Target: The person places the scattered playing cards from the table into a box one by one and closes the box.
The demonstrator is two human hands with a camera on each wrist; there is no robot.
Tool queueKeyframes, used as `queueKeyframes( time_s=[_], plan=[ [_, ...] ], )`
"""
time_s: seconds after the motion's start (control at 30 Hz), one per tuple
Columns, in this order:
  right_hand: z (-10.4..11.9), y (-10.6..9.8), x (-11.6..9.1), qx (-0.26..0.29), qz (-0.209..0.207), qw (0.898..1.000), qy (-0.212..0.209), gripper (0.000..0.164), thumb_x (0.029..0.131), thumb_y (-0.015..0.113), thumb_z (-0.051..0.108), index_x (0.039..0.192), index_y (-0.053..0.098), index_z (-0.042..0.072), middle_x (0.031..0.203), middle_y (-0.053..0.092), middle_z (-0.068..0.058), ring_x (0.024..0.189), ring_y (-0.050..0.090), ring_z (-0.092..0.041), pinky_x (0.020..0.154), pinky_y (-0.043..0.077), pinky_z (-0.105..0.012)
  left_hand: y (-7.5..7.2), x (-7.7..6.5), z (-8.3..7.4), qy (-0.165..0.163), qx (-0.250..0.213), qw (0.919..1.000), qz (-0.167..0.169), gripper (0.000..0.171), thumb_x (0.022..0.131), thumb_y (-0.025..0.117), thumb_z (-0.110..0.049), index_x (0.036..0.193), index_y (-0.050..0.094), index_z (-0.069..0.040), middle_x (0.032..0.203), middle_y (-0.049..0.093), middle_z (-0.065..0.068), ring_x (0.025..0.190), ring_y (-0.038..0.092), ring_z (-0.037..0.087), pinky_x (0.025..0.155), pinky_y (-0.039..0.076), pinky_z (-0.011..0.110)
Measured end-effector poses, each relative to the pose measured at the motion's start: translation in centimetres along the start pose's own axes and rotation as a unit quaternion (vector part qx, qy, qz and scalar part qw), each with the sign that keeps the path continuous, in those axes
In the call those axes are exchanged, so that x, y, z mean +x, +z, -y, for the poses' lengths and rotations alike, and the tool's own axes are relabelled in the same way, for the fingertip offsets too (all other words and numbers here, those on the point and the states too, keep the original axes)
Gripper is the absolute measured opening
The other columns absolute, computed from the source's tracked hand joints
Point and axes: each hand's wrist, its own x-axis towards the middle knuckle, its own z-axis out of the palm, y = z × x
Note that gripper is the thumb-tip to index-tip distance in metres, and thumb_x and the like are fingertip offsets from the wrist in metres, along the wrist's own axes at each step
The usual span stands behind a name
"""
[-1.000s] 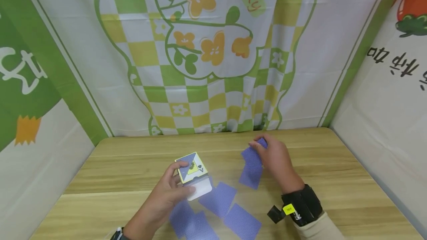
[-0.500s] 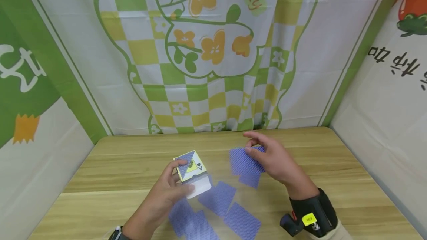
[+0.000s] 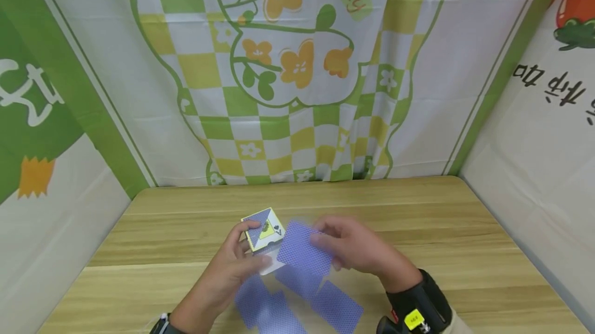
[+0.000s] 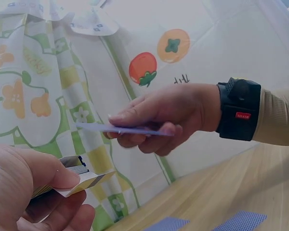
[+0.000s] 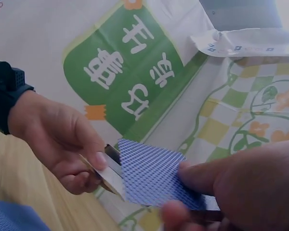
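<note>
My left hand [image 3: 230,267] holds a card box [image 3: 267,231] between thumb and fingers. The box is white and yellow with an ace printed on it, and its white flap hangs open toward me. Blue-backed playing cards [image 3: 302,251] are pinched in my right hand [image 3: 360,249], thumb on top, backs up. In the head view they overlap the box's flap. From the left wrist, the held cards [image 4: 120,129] show nearly edge-on, above and to the right of the box's open end [image 4: 77,168]. The right wrist view has the cards' patterned back [image 5: 151,173] in front of the flap.
Several more blue-backed cards [image 3: 337,307] lie face down on the wooden table [image 3: 432,220], below both hands. A patterned cloth [image 3: 297,132] hangs at the table's back edge, with printed cloth walls on both sides.
My right hand has gathered the cards lying at the right and brought them left, beside the box. None lie at that spot now. My left hand has hardly moved.
</note>
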Motion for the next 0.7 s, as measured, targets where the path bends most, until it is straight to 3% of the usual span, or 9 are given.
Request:
queueKeyframes(
  time_s=[0.07,0.17,0.23,0.33,0.4,0.53,0.7],
  plan=[
    [-0.1,0.4,0.1,0.027,0.03,0.999,0.002,0.019,0.103,0.06,0.022,0.113,0.064,0.007,0.082,0.067,-0.006,0.056,0.06,-0.018,0.05,0.05,-0.03,0.0,0.0,-0.1,-0.002,0.003,1.0,-0.002,0.074,0.085,0.068,0.005,0.144,0.027,-0.012,0.129,0.051,0.019,0.104,0.065,0.022,0.087,0.055,0.03],
    [-0.6,1.1,0.3,0.072,0.076,0.995,0.003,0.024,0.102,0.059,0.016,0.121,0.057,0.002,0.091,0.07,-0.011,0.064,0.069,-0.023,0.06,0.059,-0.042,-0.1,0.0,-0.3,-0.001,0.002,0.9999,-0.012,0.073,0.085,0.066,0.007,0.143,0.028,-0.015,0.13,0.05,0.019,0.104,0.065,0.023,0.088,0.055,0.031],
    [-0.9,1.5,0.4,0.099,0.095,0.99,0.008,0.027,0.101,0.06,0.016,0.124,0.054,0.001,0.093,0.071,-0.012,0.066,0.071,-0.023,0.066,0.059,-0.053,-0.2,0.0,-0.5,0.005,0.0,0.9998,-0.021,0.073,0.084,0.064,0.009,0.143,0.028,-0.016,0.131,0.048,0.019,0.104,0.065,0.023,0.087,0.055,0.031],
    [-1.2,2.2,0.6,0.129,0.121,0.984,0.013,0.03,0.101,0.06,0.017,0.124,0.052,0.0,0.088,0.072,-0.014,0.066,0.071,-0.022,0.067,0.057,-0.06,-0.3,-0.1,-0.8,0.007,-0.011,0.9993,-0.034,0.07,0.085,0.06,0.011,0.142,0.03,-0.017,0.131,0.046,0.02,0.101,0.064,0.021,0.085,0.055,0.029],
    [-1.4,2.6,0.6,0.14,0.13,0.982,0.016,0.031,0.101,0.06,0.019,0.124,0.052,0.0,0.081,0.071,-0.013,0.064,0.07,-0.02,0.064,0.059,-0.054,-0.4,-0.1,-0.8,0.007,-0.016,0.9992,-0.036,0.067,0.087,0.059,0.012,0.141,0.03,-0.017,0.132,0.045,0.021,0.101,0.063,0.02,0.084,0.054,0.029],
    [-1.6,3.2,0.7,0.145,0.131,0.981,0.021,0.03,0.101,0.06,0.022,0.121,0.053,0.001,0.072,0.067,-0.008,0.059,0.064,-0.015,0.055,0.054,-0.03,-0.4,-0.1,-0.9,0.011,-0.017,0.9992,-0.034,0.065,0.09,0.058,0.011,0.141,0.03,-0.017,0.138,0.041,0.024,0.107,0.062,0.022,0.088,0.054,0.03],
    [-1.7,3.4,0.8,0.155,0.122,0.98,0.025,0.028,0.104,0.056,0.026,0.117,0.055,0.002,0.073,0.064,-0.005,0.056,0.056,-0.009,0.051,0.045,-0.023,-0.4,-0.1,-0.9,0.013,-0.019,0.9992,-0.032,0.066,0.09,0.057,0.011,0.143,0.029,-0.015,0.138,0.04,0.024,0.105,0.063,0.021,0.087,0.054,0.029]
  ],
)
